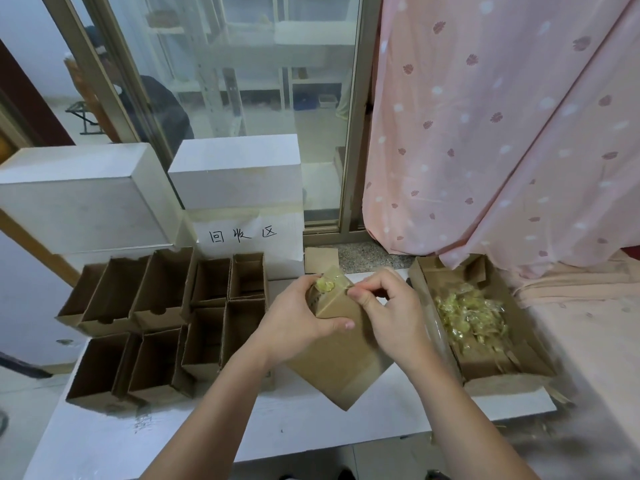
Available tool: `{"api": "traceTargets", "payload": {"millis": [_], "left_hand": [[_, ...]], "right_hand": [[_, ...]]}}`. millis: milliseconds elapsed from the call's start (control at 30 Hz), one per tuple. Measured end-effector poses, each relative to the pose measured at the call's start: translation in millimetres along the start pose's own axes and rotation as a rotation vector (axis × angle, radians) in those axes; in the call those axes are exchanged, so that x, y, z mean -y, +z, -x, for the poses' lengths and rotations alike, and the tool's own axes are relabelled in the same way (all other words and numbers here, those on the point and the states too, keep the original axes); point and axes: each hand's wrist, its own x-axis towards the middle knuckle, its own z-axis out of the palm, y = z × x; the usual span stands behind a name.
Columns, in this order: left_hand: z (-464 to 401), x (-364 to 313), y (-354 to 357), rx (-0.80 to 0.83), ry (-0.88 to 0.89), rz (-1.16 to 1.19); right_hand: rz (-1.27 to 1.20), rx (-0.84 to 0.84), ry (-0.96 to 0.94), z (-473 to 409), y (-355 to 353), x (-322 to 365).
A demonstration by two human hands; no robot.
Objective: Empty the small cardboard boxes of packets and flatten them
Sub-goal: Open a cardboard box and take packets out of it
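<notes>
While our left hand point(296, 315) grips the small cardboard box point(341, 344) tilted over the white table's point(194, 431) middle, our right hand point(388, 306) pinches at its open top, where yellow packets point(324, 284) show. More packets fill the cardboard tray point(502, 379) at the right edge.

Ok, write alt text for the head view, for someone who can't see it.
Two hands hold a small cardboard box over a white table: the left hand grips it, the right hand pinches at its top, where yellow packets show. Empty open boxes stand left, a tray of packets right.
</notes>
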Motion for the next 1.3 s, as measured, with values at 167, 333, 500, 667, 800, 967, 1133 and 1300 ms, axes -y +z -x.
{"api": "traceTargets", "payload": {"millis": [167,333,500,667,800,967,1133,1300], "left_hand": [[-4,-6,9,0.017,0.019,0.011],[-7,-11,12,0.028,0.021,-0.069],[-7,-18,13,-0.001,0.027,-0.200],[-7,-15,22,-0.150,0.056,-0.443],[-6,-16,35,-0.351,0.080,-0.686],[-8,-14,39,-0.384,0.082,-0.729],[-8,-9,37,-0.363,0.088,-0.735],[-7,-3,32,-0.309,0.096,-0.743]], "right_hand": [[0.025,-0.077,0.027,3,-3,1],[0.042,-0.090,0.031,2,-8,-3],[0.080,-0.073,-0.013,-3,-15,-5],[0.088,0.094,0.041,-6,-16,4],[0.070,-0.088,0.102,-7,-1,-6],[0.231,-0.099,0.006,-8,8,-19],[0.253,-0.094,0.024,-7,14,-24],[0.214,-0.064,0.064,-14,8,-28]]}}
